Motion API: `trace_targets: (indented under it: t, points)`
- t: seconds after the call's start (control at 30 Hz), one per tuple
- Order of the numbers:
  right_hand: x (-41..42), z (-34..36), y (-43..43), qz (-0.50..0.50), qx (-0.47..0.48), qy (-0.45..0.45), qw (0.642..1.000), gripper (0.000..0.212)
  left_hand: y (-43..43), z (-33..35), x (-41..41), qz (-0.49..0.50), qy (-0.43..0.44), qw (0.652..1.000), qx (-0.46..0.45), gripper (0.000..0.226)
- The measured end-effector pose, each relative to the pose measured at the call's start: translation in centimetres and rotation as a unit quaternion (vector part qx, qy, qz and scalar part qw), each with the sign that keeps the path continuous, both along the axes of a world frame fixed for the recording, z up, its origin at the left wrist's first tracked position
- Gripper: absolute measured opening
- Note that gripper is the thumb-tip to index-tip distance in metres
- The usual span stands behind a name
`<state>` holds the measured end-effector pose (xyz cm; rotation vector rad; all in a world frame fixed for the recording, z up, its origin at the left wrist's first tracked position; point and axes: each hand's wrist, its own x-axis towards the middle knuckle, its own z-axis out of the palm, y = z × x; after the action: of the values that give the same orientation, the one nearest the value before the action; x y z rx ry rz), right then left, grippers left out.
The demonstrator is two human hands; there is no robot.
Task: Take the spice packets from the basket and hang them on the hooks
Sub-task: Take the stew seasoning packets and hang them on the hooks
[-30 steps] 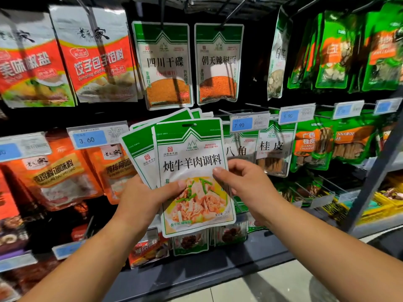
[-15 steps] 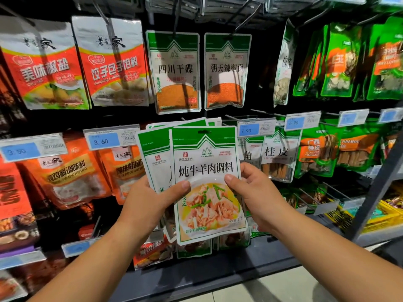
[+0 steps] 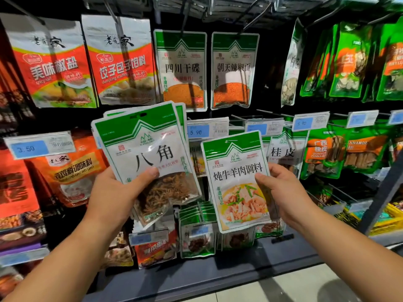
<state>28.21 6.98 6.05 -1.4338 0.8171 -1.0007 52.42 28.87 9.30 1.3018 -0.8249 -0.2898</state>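
My left hand grips a fanned stack of green-and-white spice packets; the front one is a star anise packet with brown pods showing through its window. My right hand pinches the right edge of a single stew seasoning packet with a meat dish pictured on it, held upright and apart from the stack. Both sit in front of the middle row of metal hooks with price tags. The basket is not in view.
Red-and-white seasoning bags and two green-topped chili packets hang on the top row. Green cinnamon bags hang at right, orange bags at left. A dark shelf ledge runs below; yellow baskets sit far right.
My right hand has pulled the stew seasoning packet off the front of the stack and moved it right. The star anise packet is now uncovered in my left hand.
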Motion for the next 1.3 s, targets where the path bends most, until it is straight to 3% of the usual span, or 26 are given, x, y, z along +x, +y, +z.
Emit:
trace_targets:
  t: [0.27,0.43,0.47,0.53,0.67,0.83,0.87,0.97,1.0,1.17,1.3]
  points:
    - [1.8,-1.5,0.2,0.031,-0.005,0.053,0.998,0.019,0.9,-0.1,1.2,0.015,0.017,1.0,-0.003,0.036]
    - [4.3,-1.6,1.7,0.072,0.001,0.039,0.997,0.019,1.2,-0.2,1.4,-0.001,0.026,0.999,-0.021,0.037]
    - [4.7,-1.3,2.0,0.076,0.002,0.029,0.997,0.021,1.3,-0.2,1.4,-0.003,0.029,0.999,-0.021,0.038]
    - [5.5,-1.3,2.0,0.077,0.013,0.004,0.997,0.047,1.3,-0.3,1.6,-0.003,0.034,0.999,-0.022,0.042]
    - [6.5,-1.3,1.7,0.081,0.02,-0.025,0.996,0.038,1.4,-0.5,1.6,-0.008,0.033,0.999,-0.025,0.045]
    - [7.1,-1.6,1.6,0.087,0.02,-0.051,0.995,0.066,1.3,-0.7,1.5,-0.012,0.031,0.999,-0.006,0.04]
    - [7.3,-1.7,1.5,0.085,0.029,-0.051,0.995,0.065,1.3,-0.7,1.5,-0.013,0.033,0.999,-0.004,0.039]
    - [7.4,-1.8,1.4,0.08,0.033,-0.037,0.996,0.034,1.3,-0.7,1.4,-0.015,0.032,0.999,-0.006,0.041]
    - [7.5,-2.0,1.2,0.08,0.035,-0.035,0.996,0.036,1.2,-0.7,1.4,-0.016,0.031,0.999,-0.006,0.042]
    - [8.5,-3.3,0.0,0.067,0.018,-0.019,0.997,0.093,1.0,-0.6,1.4,-0.021,0.03,0.999,-0.002,0.044]
    - [9.6,-1.3,1.3,0.041,-0.001,0.003,0.999,0.07,0.7,-0.6,1.6,-0.018,0.033,0.999,-0.005,0.044]
